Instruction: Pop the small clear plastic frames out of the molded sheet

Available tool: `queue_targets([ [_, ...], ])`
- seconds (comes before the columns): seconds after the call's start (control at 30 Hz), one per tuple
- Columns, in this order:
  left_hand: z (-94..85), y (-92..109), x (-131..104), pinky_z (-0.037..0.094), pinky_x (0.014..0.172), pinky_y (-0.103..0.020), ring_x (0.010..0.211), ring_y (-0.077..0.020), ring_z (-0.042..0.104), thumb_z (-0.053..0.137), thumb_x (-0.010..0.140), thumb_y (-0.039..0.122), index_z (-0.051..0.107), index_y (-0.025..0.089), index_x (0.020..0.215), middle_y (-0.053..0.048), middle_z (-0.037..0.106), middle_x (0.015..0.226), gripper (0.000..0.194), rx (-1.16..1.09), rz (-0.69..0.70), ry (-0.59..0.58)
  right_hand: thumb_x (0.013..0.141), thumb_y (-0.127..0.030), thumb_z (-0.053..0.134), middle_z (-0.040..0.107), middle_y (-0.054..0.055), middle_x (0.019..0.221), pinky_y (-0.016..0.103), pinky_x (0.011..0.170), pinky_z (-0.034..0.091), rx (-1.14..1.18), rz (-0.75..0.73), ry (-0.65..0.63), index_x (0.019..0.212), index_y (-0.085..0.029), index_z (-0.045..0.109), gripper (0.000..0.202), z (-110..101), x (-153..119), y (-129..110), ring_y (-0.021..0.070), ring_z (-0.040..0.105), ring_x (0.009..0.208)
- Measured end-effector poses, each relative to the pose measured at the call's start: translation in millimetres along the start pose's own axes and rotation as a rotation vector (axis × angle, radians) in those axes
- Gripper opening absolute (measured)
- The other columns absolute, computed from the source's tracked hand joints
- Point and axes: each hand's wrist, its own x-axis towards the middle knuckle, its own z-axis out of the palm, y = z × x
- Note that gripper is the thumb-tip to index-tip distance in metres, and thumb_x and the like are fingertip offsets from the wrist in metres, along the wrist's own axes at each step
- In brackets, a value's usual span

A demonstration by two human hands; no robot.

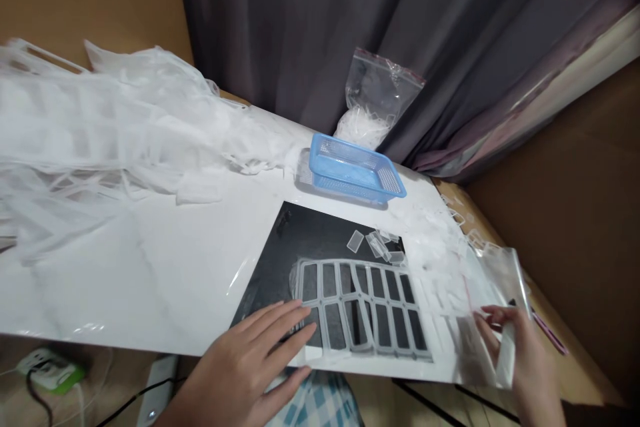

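Note:
A translucent sheet with two rows of rectangular openings (340, 298) lies on a black mat (273, 247). My left hand (263, 353) rests at the sheet's lower left corner, fingers spread and palm down. At the table's right edge my right hand (515, 333) has its fingers curled at a clear plastic bag (510, 273), with thumb and fingers bent round the film. Several small clear rectangular pieces (355, 241) lie at the mat's upper right corner.
A blue basket (357, 170) stands at the back, before a zip bag of white scraps (367, 120). White sheets (125, 120) are piled at the left. Translucent scraps (435, 247) lie at the right, near a pink pen-like object (550, 333). Dark curtains hang behind.

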Motion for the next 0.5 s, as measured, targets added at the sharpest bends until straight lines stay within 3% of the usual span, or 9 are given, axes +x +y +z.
queue_targets([
  [0.1, -5.7, -6, 0, 0.047, 0.100, -0.034, 0.121, -0.0184, 0.057, 0.046, 0.100, 0.039, 0.062, 0.026, 0.128, 0.001, 0.063, 0.131, 0.035, 0.065, 0.087, -0.074, 0.083, -0.060, 0.056, 0.067, 0.010, 0.089, 0.044, 0.071, 0.049, -0.027, -0.049, 0.144, 0.102, -0.022, 0.056, 0.043, -11, 4, -19, 0.0327, 0.067, 0.080],
  [0.17, -7.9, -10, 0, 0.043, 0.103, -0.034, 0.121, -0.0183, 0.056, 0.043, 0.101, 0.039, 0.060, 0.025, 0.131, 0.001, 0.063, 0.132, 0.037, 0.127, 0.124, -0.107, 0.088, -0.051, 0.059, 0.067, 0.011, 0.101, 0.043, 0.080, 0.051, 0.144, -0.080, 0.145, 0.115, -0.021, 0.057, 0.040, -13, 2, -46, 0.0300, 0.068, 0.088],
  [0.23, -6.3, -12, -1, 0.038, 0.107, -0.033, 0.121, -0.0174, 0.055, 0.038, 0.101, 0.029, 0.059, 0.024, 0.132, 0.002, 0.062, 0.133, 0.038, 0.190, 0.130, -0.131, 0.094, -0.043, 0.056, 0.069, 0.011, 0.109, 0.039, 0.081, 0.053, 0.410, -0.084, -0.071, 0.119, -0.023, 0.060, 0.033, -11, -5, -78, 0.0274, 0.069, 0.094],
  [0.33, 0.5, -12, -6, 0.033, 0.110, -0.033, 0.122, -0.0159, 0.054, 0.034, 0.094, 0.005, 0.059, 0.020, 0.132, 0.002, 0.063, 0.132, 0.047, 0.248, 0.104, -0.091, 0.100, -0.034, 0.049, 0.073, 0.005, 0.088, 0.028, 0.063, 0.055, 0.697, -0.107, -0.288, 0.118, -0.026, 0.066, 0.026, 3, -14, -120, 0.0174, 0.067, 0.068],
  [0.4, 4.5, -11, -8, 0.034, 0.110, -0.032, 0.121, -0.0153, 0.055, 0.034, 0.092, -0.002, 0.060, 0.018, 0.130, 0.001, 0.065, 0.129, 0.050, 0.240, 0.079, -0.037, 0.101, -0.032, 0.048, 0.067, 0.000, 0.068, 0.023, 0.050, 0.048, 0.752, -0.195, -0.408, 0.118, -0.030, 0.069, 0.028, 15, -17, -143, 0.0138, 0.058, 0.055],
  [0.5, 6.9, -10, -10, 0.036, 0.108, -0.033, 0.118, -0.0162, 0.057, 0.037, 0.095, 0.001, 0.061, 0.016, 0.128, 0.000, 0.067, 0.126, 0.044, 0.214, 0.062, -0.015, 0.097, -0.033, 0.056, 0.065, 0.001, 0.069, 0.023, 0.051, 0.047, 0.745, -0.321, -0.494, 0.114, -0.031, 0.074, 0.024, 33, -16, -172, 0.0146, 0.057, 0.059],
])
